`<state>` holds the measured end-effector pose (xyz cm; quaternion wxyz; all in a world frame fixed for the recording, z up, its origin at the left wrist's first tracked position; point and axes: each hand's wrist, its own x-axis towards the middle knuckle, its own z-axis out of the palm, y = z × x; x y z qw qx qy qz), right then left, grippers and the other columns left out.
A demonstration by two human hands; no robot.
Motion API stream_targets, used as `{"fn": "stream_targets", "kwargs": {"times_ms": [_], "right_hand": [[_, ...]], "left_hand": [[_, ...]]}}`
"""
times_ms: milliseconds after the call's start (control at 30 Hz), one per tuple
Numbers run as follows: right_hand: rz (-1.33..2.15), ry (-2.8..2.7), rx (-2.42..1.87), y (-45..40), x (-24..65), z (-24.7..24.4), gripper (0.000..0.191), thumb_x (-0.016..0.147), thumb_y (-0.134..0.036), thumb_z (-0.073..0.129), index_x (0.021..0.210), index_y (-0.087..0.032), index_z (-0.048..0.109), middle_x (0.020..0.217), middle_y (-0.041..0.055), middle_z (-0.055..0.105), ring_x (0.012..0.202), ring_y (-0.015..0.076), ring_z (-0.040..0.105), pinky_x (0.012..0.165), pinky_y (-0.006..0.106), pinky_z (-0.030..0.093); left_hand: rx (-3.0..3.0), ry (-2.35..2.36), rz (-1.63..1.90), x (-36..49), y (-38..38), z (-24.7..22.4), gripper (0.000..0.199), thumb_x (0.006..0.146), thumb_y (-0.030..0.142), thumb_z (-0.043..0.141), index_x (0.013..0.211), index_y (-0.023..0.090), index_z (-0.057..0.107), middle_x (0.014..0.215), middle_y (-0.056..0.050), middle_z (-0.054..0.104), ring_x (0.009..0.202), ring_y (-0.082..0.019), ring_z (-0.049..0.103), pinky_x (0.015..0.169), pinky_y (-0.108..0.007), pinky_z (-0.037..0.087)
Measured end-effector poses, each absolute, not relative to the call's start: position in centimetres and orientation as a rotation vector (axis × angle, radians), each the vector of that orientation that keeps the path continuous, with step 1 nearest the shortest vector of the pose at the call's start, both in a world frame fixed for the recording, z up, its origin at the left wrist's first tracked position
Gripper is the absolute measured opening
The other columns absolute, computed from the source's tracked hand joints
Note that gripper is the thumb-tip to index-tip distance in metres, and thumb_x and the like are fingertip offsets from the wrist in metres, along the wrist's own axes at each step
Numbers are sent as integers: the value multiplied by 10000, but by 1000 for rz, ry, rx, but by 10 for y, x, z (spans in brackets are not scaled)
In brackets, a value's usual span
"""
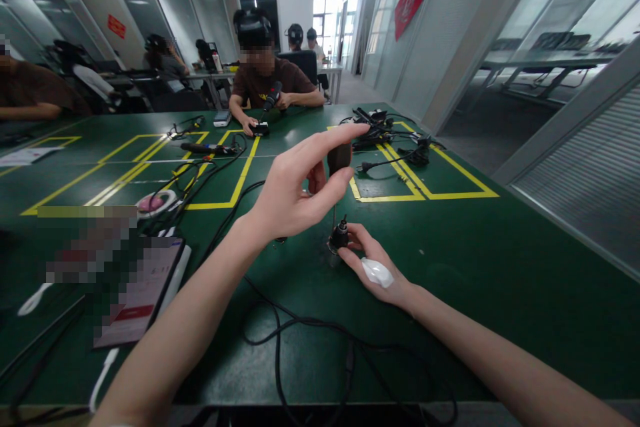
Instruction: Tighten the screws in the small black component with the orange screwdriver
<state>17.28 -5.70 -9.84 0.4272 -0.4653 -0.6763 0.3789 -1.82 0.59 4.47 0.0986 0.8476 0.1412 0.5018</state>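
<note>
My left hand (300,180) is raised above the table, its index finger stretched out over the top and the thumb below. Between them sits a dark, rounded handle (340,159), with the other fingers curled behind it. A thin shaft seems to run down from it toward the table. Lower down, my right hand (373,257) has thumb and fingers closed round a black cone-shaped part (341,235) with a small metal tip pointing up. A whitish, clear-looking piece (379,273) lies on the back of this hand near the thumb. Behind the left wrist, a small dark object is mostly hidden.
Black cables (310,320) loop across the green table (500,267) near me. A tablet (143,293) lies at left beside a tape roll (156,203). Bundled cords (373,127) lie at far right. Opposite, a co-worker (273,80) holds a black power tool (273,97).
</note>
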Motion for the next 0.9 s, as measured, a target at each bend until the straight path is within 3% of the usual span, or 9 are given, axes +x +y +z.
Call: {"fn": "stream_targets", "kwargs": {"times_ms": [100,400,600,767,900], "right_hand": [[965,-1680,-1182,-57,173,-98,341,945,-364,602,1261,-242,559,1158,107,729,1063,289,728,968,498,598],[939,-1692,-1135,-56,173,-99,317,951,-347,603,1246,-236,567,1151,97,741,1068,273,729,981,476,597],[940,-1690,-1136,-56,174,-100,333,950,-357,613,1257,-237,565,1153,101,738,1061,277,734,973,478,603],[916,-1703,-1115,-57,173,-97,318,957,-349,600,1254,-239,564,1169,102,739,1085,274,722,985,475,596],[916,-1702,-1108,-56,173,-100,316,957,-343,602,1253,-237,572,1163,97,739,1078,270,722,979,467,598]], "left_hand": [[2494,400,1451,-19,5,46,417,999,201,496,1403,256,586,1083,-43,737,618,-91,611,574,-250,580],[2493,396,1486,-18,9,44,407,980,266,633,1386,288,609,1187,-23,731,580,-60,585,524,-216,515],[2461,319,1448,-20,9,44,459,1017,197,493,1462,294,552,1263,-50,716,655,-74,616,573,-221,557],[2425,383,1551,-18,11,41,426,976,285,648,1397,303,589,1182,-38,712,534,-28,515,513,-196,508],[2438,411,1603,-18,10,41,341,942,325,711,1273,262,654,1068,-29,694,536,-32,516,501,-201,485]]}}
